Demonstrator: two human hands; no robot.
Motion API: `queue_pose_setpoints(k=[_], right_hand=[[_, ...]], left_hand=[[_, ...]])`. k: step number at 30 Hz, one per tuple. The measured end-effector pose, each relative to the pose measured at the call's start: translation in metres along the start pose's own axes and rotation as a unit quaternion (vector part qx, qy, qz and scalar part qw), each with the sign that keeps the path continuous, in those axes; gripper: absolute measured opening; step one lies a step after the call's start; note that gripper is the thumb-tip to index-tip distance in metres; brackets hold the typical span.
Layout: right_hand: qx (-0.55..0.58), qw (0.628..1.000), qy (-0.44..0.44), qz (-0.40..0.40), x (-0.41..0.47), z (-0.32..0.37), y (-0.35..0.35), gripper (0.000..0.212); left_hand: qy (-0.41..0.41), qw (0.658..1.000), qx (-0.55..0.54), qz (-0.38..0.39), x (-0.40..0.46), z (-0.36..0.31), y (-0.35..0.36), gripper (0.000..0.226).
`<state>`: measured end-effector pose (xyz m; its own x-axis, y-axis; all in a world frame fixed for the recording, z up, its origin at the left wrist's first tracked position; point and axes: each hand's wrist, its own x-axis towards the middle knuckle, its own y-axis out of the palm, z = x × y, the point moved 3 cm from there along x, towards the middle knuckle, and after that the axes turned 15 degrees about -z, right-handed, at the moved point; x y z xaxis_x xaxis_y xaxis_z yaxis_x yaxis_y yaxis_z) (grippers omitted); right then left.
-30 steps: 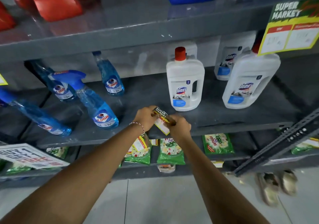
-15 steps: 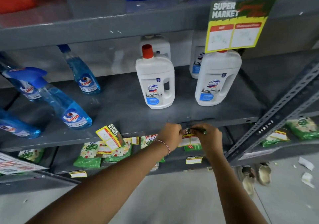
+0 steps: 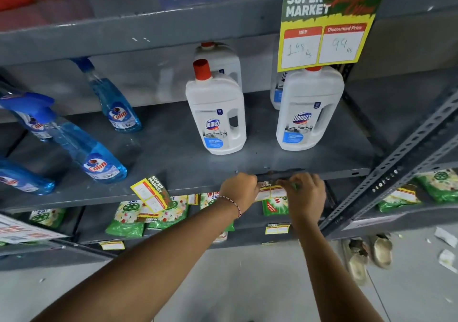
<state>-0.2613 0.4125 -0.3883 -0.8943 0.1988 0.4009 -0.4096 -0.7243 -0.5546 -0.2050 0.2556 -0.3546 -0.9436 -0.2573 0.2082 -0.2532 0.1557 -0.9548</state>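
The grey metal shelf (image 3: 173, 153) in front of this person is scuffed and thinly stocked. White Domex bottles (image 3: 215, 121) stand upright toward the right and blue Colin spray bottles (image 3: 99, 158) lean about on the left, with a broad bare stretch of steel between them. At the shelf's front edge, below the Domex bottles, both hands meet on a small price tag (image 3: 271, 192). The left hand (image 3: 239, 188) has its fingers curled and pinches the tag's left end, the right hand (image 3: 303, 192) pinches the right end, and the tag lies against the edge. A second tag (image 3: 152, 194) sits crooked on the same edge further left, well apart from the hands. A large yellow offer sign (image 3: 327, 26) hangs from the upper shelf (image 3: 173, 24), covering the top of the right-hand bottle. Green packets (image 3: 126, 220) lie on the lower shelf (image 3: 173, 241). A slotted steel upright (image 3: 396, 163) slants close by the right hand and hems that side, while leftward the edge runs free. Behind the arms the tiled floor (image 3: 247, 284) lies open, apart from a pair of sandals (image 3: 369, 254) and paper scraps (image 3: 446, 237) to the right.
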Motion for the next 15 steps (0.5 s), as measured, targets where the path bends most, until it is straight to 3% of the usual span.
queue_pose_setpoints(k=[5, 7, 8, 10, 11, 15], right_hand=[[0.009, 0.999, 0.022, -0.036, -0.003, 0.003, -0.007, 0.014], [0.043, 0.997, 0.03, -0.053, -0.015, 0.013, -0.009, 0.016], [0.062, 0.996, 0.027, -0.05, -0.022, 0.021, -0.009, 0.018], [0.103, 0.994, 0.002, -0.027, -0.039, 0.042, -0.004, 0.019], [0.121, 0.993, -0.01, -0.007, -0.048, 0.054, 0.0, 0.018], [0.127, 0.982, -0.067, 0.121, -0.093, 0.102, 0.029, 0.012]], left_hand=[[-0.051, 0.992, -0.047, -0.105, -0.011, 0.064, -0.051, 0.029], [-0.074, 0.99, -0.04, -0.113, -0.02, 0.111, -0.074, 0.025], [-0.101, 0.99, -0.003, -0.098, -0.025, 0.137, -0.084, 0.035], [-0.187, 0.981, 0.038, -0.041, -0.038, 0.185, -0.095, 0.055], [-0.219, 0.975, 0.018, -0.023, -0.045, 0.201, -0.097, 0.053], [-0.229, 0.965, -0.116, -0.059, -0.062, 0.216, -0.098, 0.019]])
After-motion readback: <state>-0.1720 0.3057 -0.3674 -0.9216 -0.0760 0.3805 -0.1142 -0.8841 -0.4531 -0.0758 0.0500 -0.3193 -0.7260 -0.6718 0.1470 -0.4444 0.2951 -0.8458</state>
